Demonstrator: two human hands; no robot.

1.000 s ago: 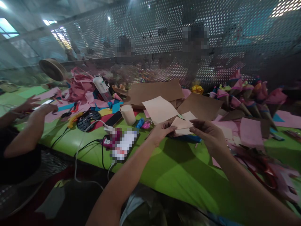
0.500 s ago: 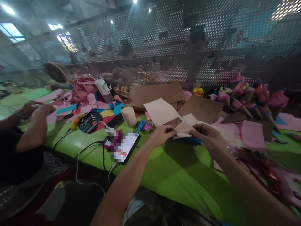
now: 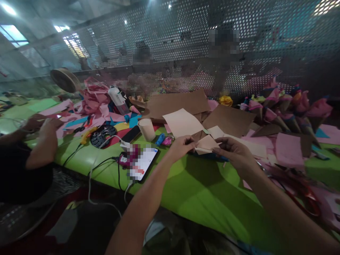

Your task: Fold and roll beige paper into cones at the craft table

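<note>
Between my two hands a small folded piece of cream paper (image 3: 207,144) is held above the green table. My left hand (image 3: 183,146) pinches its left edge with thumb and fingers. At its right edge, my right hand (image 3: 231,151) grips it the same way. Beneath the paper and partly hidden lies a blue item whose kind I cannot make out. A larger cream sheet (image 3: 183,124) rests just behind my hands, beside brown paper sheets (image 3: 230,119). Small blue and pink wrapped pieces (image 3: 160,139) lie left of my left hand.
A phone (image 3: 145,163) with cables lies front left, near a roll of cream tape (image 3: 147,130) and a yellow glue gun (image 3: 87,135). Paper cones with pink tops (image 3: 285,106) stand back right; red-handled scissors (image 3: 305,194) lie right. A co-worker's arms (image 3: 44,138) are at far left.
The folded paper has tilted and risen slightly between my hands, showing more of its lower flap. Both hands keep their pinch, and the view has shifted a little.
</note>
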